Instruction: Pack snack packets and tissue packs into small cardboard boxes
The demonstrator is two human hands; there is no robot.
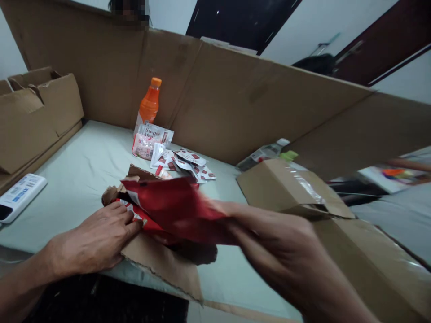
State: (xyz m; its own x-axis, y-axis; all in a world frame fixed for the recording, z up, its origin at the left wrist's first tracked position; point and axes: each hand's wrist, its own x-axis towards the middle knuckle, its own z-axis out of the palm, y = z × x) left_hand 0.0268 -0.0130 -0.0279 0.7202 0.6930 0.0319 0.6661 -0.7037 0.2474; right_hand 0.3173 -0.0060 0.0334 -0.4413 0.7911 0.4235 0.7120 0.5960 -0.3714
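Red packet (pixel 171 204) sits over the open carton (pixel 168 267), end pinched in my right hand (pixel 283 246). Left hand (pixel 97 235) curled at carton edge, can't tell if gripping. Looks mid-transfer; next move calls for steadying the carton.

The held packet (pixel 171 204) is showing deep red, the box (pixel 168 267) brown. The bottle (pixel 149 105) is showing orange under an orange cap (pixel 156 82). Sachets (pixel 190 157) are carrying dark reddish blocks on white; the flat device (pixel 29 189) is pairing white with blue print and black. The sheet (pixel 74 157) is showing pale green.
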